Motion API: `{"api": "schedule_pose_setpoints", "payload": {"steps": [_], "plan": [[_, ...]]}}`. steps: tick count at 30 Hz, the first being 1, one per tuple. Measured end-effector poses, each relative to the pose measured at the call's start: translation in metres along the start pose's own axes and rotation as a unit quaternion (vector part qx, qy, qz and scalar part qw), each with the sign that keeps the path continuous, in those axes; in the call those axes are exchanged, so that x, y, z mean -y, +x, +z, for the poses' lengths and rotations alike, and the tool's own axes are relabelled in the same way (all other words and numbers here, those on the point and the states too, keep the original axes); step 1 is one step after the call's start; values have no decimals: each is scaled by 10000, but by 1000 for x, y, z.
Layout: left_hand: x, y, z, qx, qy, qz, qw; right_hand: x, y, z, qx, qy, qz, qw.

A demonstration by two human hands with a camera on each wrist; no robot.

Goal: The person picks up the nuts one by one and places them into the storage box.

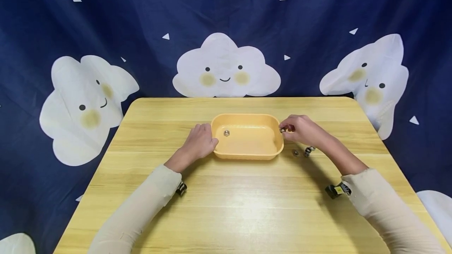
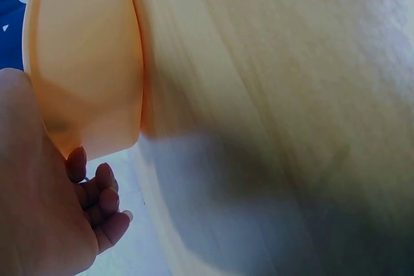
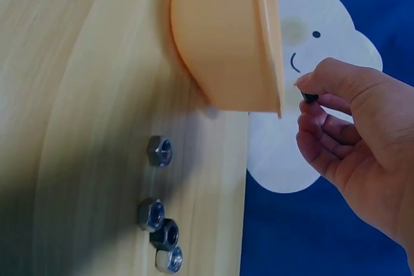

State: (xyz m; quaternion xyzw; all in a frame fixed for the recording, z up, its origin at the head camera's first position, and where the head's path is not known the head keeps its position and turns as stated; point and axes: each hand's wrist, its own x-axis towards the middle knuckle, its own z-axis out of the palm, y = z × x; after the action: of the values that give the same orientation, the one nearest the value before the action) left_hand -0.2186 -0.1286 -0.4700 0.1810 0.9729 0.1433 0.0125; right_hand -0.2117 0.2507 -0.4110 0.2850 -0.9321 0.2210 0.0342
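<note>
A shallow orange plastic tray [image 1: 247, 156] sits on the table, with one hex nut [image 1: 226, 133] inside near its left end. My left hand [image 1: 200, 141] grips the tray's left end, thumb over the rim; its curled fingers [image 2: 107, 201] show in the left wrist view. At the opposite end, my right hand [image 1: 300, 127] pinches a dark hex nut [image 3: 309, 97] between thumb and fingertips, right at the rim. Several loose metal hex nuts [image 3: 160, 151] lie on the table below this hand, some of them touching one another.
The light wood table [image 1: 226, 207] has rounded far corners. Behind it hangs a dark blue curtain [image 1: 148, 3] printed with white clouds. Each sleeve cuff carries a small black device, such as the one at the right wrist [image 1: 338, 190].
</note>
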Motion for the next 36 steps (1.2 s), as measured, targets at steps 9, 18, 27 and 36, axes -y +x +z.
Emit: {"api": "schedule_pose_setpoints", "payload": {"steps": [9,18,27,36], "plan": [[-1,0,-1,-27,-27,33,10000,8,14,1,28,59,-68,10000],[-1,-1,-1,-86,-107,28,9999,14,29,4,83,120,-199,9997],[-1,-1,-2,-19,-108,-17,9999,18,41,9,250,439,193,9985],[0,-1,-1,11,-33,53,10000,24,51,12,300,655,367,9967]]}}
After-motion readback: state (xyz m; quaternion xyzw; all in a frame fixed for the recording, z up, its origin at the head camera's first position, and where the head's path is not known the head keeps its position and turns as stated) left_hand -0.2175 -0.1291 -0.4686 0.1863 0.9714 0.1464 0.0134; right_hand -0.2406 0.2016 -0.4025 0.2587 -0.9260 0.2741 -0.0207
